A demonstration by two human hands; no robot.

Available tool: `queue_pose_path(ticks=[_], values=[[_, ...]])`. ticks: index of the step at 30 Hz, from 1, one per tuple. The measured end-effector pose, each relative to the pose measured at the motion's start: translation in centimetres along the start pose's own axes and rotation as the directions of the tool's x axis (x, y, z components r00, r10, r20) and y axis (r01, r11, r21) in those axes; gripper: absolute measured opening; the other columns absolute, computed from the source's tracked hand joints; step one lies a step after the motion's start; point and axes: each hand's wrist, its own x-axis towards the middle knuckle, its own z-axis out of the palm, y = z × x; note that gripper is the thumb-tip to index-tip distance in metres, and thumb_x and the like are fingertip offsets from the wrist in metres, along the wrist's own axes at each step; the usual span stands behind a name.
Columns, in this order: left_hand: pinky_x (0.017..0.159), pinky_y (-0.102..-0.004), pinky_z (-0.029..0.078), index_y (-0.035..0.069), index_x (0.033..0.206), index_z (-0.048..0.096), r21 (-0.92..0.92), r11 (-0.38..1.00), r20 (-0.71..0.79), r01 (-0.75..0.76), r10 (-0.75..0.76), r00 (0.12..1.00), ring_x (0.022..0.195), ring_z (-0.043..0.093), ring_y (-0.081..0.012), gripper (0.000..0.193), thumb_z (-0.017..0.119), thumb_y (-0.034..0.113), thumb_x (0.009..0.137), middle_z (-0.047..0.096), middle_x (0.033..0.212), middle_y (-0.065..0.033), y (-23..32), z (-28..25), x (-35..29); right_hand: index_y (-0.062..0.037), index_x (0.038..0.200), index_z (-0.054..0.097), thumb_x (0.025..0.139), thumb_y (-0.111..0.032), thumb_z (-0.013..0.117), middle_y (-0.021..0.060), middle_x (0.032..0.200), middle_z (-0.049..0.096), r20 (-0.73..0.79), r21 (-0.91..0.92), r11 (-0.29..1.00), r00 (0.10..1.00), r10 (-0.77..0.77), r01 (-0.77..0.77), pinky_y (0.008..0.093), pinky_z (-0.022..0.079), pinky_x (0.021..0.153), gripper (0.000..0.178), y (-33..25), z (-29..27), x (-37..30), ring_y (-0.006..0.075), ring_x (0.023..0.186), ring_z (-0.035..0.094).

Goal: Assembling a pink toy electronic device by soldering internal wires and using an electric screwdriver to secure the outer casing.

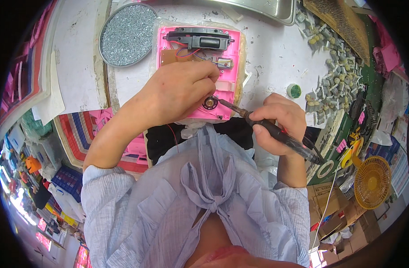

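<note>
A soldering iron [276, 133] with a black handle is gripped in my right hand [282, 118]. Its tip reaches left to a small round black speaker [209, 102] with a brass-coloured centre, at the near end of an open pink plastic housing [226, 96]. My left hand [180, 91] is bent over the housing's left side, fingers closed beside the speaker; what they pinch is hidden. Farther up in the housing sit a black mechanism [200, 38], a brown circuit board [173, 56], red and blue wires [186, 54] and a small metal-cased part [224, 63].
A round metal tray [128, 35] of screws stands at the upper left. Small grey motor-like parts [334, 85] lie heaped at the right. A small green-filled container [294, 91] stands near my right hand. A steel tray [267, 8] is at the back, a yellow fan [372, 182] far right.
</note>
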Motion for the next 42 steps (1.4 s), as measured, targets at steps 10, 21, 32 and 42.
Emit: queue_pose_path(ticks=[10, 21, 32, 42], values=[[0.072, -0.0407, 0.056, 0.004, 0.092, 0.061, 0.000, 1.000, -0.018, -0.027, 0.027, 0.999, 0.090, 0.067, -0.0334, 0.027, 0.078, 0.000, 0.073, 0.065, 0.103, -0.0122, 0.0, 0.0, 0.0, -0.0029, 0.095, 0.070, 0.077, -0.011, 0.074, 0.0046, 0.066, 0.061, -0.025, -0.021, 0.998, 0.998, 0.059, -0.060, 0.0289, 0.037, 0.050, 0.020, -0.1, 0.6, -0.1, 0.0162, 0.054, 0.053], [0.072, -0.0405, 0.056, 0.004, 0.092, 0.062, 0.037, 0.999, -0.021, -0.032, 0.033, 0.999, 0.090, 0.067, -0.0322, 0.024, 0.078, 0.002, 0.074, 0.065, 0.103, -0.0112, 0.0, 0.2, -0.1, -0.0011, 0.095, 0.072, 0.074, -0.005, 0.076, 0.0075, 0.071, 0.066, -0.131, 0.062, 0.982, 0.974, 0.186, -0.179, 0.0284, 0.042, 0.051, 0.022, -1.2, -1.2, -1.4, 0.0169, 0.055, 0.057], [0.078, -0.0417, 0.056, 0.005, 0.103, 0.068, 0.035, 0.999, 0.016, 0.018, -0.019, 1.000, 0.096, 0.067, -0.0332, 0.027, 0.078, 0.007, 0.078, 0.066, 0.111, -0.0131, 0.3, -1.2, -1.3, 0.0037, 0.099, 0.069, 0.082, -0.009, 0.073, 0.0116, 0.083, 0.067, -0.418, 0.121, 0.983, 0.891, 0.175, -0.136, 0.0262, 0.044, 0.059, 0.022, -1.6, -3.7, -5.1, 0.0143, 0.065, 0.058], [0.076, -0.0408, 0.052, 0.006, 0.115, 0.074, 0.205, 0.978, -0.025, -0.036, 0.042, 0.999, 0.090, 0.064, -0.0309, 0.036, 0.077, 0.008, 0.079, 0.065, 0.125, -0.0165, 0.5, -0.6, -2.6, 0.0004, 0.095, 0.067, 0.091, -0.003, 0.063, 0.0045, 0.086, 0.065, -0.997, 0.017, 0.979, 0.073, 0.033, -0.205, 0.0216, 0.043, 0.059, 0.007, -1.7, -23.6, -18.5, 0.0073, 0.062, 0.051]])
